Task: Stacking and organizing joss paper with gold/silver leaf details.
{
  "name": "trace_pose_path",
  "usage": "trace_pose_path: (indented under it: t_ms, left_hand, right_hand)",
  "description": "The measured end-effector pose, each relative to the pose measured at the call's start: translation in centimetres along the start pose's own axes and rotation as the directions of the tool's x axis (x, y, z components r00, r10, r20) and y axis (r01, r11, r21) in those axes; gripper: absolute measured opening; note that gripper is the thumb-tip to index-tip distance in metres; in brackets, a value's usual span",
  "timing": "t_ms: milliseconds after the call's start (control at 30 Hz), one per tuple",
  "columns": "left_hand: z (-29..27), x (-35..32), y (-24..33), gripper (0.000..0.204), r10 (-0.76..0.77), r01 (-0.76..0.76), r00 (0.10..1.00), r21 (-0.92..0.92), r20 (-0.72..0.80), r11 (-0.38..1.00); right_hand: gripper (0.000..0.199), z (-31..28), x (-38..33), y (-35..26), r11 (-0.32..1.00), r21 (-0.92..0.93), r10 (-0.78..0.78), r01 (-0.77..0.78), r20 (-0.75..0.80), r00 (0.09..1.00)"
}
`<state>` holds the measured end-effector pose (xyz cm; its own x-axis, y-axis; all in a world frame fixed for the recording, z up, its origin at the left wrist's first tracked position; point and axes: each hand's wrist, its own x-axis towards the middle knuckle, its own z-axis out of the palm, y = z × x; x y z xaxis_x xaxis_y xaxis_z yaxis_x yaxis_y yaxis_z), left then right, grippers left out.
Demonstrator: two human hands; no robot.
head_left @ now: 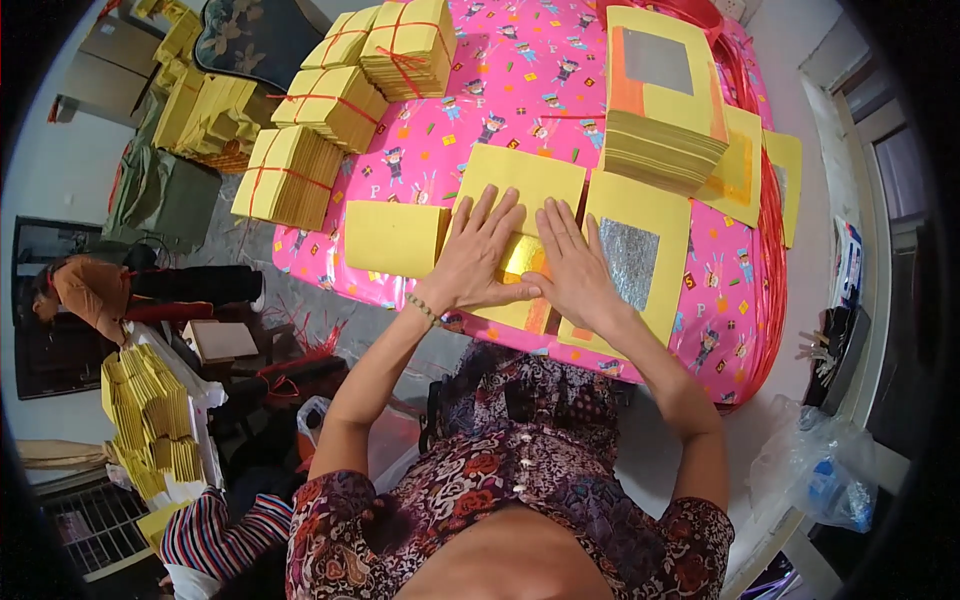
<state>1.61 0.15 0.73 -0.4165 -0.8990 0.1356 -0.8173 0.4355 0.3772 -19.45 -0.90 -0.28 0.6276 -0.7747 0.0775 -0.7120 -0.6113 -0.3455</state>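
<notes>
My left hand (pixel 478 250) and my right hand (pixel 580 268) lie flat on a yellow joss paper sheet (pixel 525 180), fingers stretched and thumbs nearly touching. Gold foil and an orange band show between and below them. My right hand also reaches over the edge of a second joss paper sheet (pixel 655 205) with a silver foil square. Left of my left hand is a folded yellow joss paper pile (pixel 393 238). A tall stack of flat joss paper (pixel 662 150) stands behind my right hand, with more sheets (pixel 742 165) beside it.
Bundles of joss paper tied with red string (pixel 285 180) stand at the table's far left. Red strands (pixel 770 290) hang over the right edge of the pink tablecloth (pixel 500 85). Two people work at left near another yellow paper pile (pixel 150 400). A plastic bag (pixel 815 470) lies at right.
</notes>
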Motion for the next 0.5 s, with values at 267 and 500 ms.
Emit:
trace_pose_path:
  t_ms: [267,500]
  left_hand:
    - [0.1,-0.9,0.5,0.093,-0.048,0.056,0.998,0.166,-0.049,0.985]
    - [0.5,-1.4,0.1,0.091,-0.001,0.017,0.995,0.173,-0.096,0.985]
  right_hand:
    - [0.087,0.4,-0.1,0.2,0.998,-0.06,-0.019,0.018,-0.015,1.0]
    - [0.081,0.1,-0.3,-0.1,0.994,-0.104,-0.029,0.031,0.02,0.999]
